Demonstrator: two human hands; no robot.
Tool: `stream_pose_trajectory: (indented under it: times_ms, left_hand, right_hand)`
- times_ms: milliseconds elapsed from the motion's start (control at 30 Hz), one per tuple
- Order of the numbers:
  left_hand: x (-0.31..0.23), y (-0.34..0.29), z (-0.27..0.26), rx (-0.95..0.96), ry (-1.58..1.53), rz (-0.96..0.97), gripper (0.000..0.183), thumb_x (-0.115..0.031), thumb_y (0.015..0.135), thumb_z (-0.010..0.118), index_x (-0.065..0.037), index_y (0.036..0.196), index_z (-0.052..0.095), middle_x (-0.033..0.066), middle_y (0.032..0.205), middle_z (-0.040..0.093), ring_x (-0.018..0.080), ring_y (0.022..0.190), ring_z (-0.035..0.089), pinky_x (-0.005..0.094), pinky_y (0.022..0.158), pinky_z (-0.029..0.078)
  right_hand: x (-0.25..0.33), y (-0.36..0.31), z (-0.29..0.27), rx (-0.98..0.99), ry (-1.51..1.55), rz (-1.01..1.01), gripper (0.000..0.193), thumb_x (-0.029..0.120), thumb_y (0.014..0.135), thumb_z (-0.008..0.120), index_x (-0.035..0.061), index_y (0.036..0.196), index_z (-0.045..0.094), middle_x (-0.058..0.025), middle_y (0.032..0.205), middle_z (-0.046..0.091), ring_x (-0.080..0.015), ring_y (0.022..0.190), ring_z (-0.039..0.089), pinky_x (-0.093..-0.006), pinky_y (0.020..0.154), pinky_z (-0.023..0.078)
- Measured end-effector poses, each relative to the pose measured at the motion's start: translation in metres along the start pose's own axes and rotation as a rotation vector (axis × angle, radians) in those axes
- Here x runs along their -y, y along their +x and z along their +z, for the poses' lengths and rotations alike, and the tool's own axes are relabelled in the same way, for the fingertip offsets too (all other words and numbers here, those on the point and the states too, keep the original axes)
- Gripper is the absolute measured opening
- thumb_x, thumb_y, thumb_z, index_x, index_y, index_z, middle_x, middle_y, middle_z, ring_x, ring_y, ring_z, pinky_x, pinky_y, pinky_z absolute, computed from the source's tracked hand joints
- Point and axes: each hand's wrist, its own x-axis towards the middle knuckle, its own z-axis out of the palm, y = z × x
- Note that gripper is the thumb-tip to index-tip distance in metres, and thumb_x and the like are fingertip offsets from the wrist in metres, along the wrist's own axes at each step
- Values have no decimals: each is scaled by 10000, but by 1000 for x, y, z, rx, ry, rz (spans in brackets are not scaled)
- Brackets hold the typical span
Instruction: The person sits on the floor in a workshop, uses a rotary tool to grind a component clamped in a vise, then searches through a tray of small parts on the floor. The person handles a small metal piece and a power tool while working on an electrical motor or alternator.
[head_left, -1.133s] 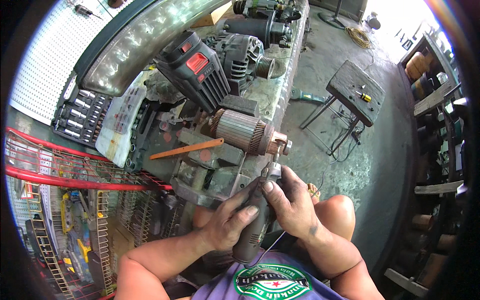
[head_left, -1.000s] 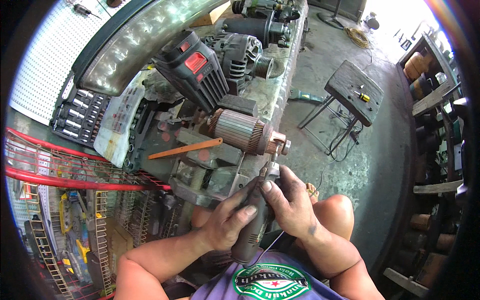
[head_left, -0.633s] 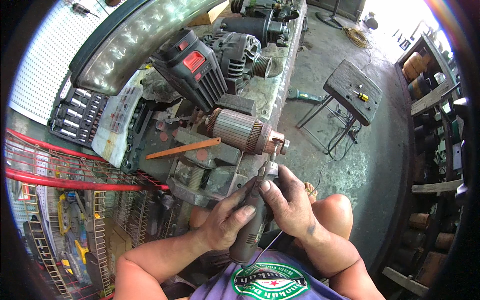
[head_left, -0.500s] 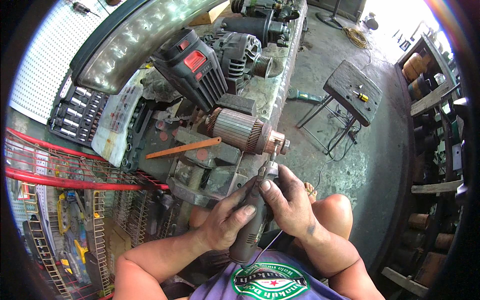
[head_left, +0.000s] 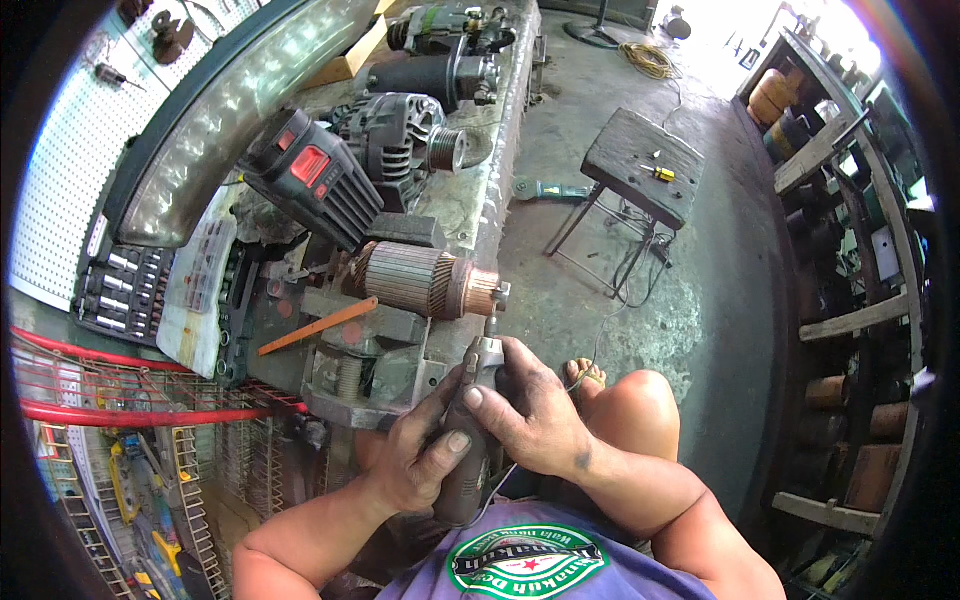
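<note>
Left hand point(head_left: 415, 470) and right hand point(head_left: 535, 415) are wrapped around the rotary tool point(head_left: 466, 482), which looks rigid and lightish, so mid-body's probably the best grip, with the armature point(head_left: 410, 279), likely heavy, in the vise point(head_left: 395, 378) just ahead of them.

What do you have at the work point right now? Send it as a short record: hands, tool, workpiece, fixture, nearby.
Left hand: gripping the dark handheld rotary tool
Right hand: gripping the same tool, nearer its tip
Tool tip: at the armature's copper end; contact too small to confirm
Workpiece: ridged armature, lying on its side
Fixture: bench vise, at the armature
Nearby: orange strip on the vise; alternator on the bench
</note>
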Motion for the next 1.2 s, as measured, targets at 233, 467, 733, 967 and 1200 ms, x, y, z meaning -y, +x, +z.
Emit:
stream_pose_trajectory:
  times_ms: [233, 467, 733, 967, 1200]
  left_hand:
    - [8, 1, 6, 23, 280, 99, 836, -366, 1059, 630, 24, 1709, 276, 274, 1500, 620, 335, 1376, 638, 440, 1157, 487]
    - [20, -4, 24, 1, 555, 70, 890, -373, 1032, 696, 6, 1714, 268, 322, 1437, 658, 409, 1335, 681, 453, 1118, 527]
    - [24, -5, 43, -5, 532, 107, 900, -370, 1013, 743, -12, 1706, 295, 320, 1434, 664, 406, 1334, 685, 454, 1106, 547]
    - [16, -8, 54, -28, 582, -4, 991, -369, 963, 839, -50, 1713, 275, 289, 1338, 729, 403, 1274, 723, 465, 1044, 585]
    - [19, -9, 42, -33, 426, 9, 1152, -296, 938, 882, -31, 1735, 94, 260, 1249, 774, 361, 1153, 782, 432, 966, 604]
  right_hand:
    - [-5, -15, -14, 25, -31, -13, 445, 304, 1081, 695, -43, 1332, 578, -236, 1172, 750, -294, 1109, 732, -440, 974, 568]
    - [-30, -30, -12, -72, 100, 4, 383, 352, 1148, 561, -13, 1264, 568, -176, 1081, 696, -250, 1017, 651, -413, 952, 533]
    - [-43, -46, -29, -12, 60, -112, 436, 284, 1091, 636, -14, 1397, 549, -220, 1207, 707, -316, 1141, 684, -446, 1023, 533]
    - [-44, -47, -34, 54, 209, -62, 465, 166, 1059, 654, 5, 1475, 523, -127, 1189, 683, -185, 1086, 635, -369, 998, 540]
    - [-52, -36, -37, 183, 473, -67, 691, 101, 1011, 727, -24, 1613, 411, -101, 1328, 647, -175, 1216, 609, -363, 1090, 510]
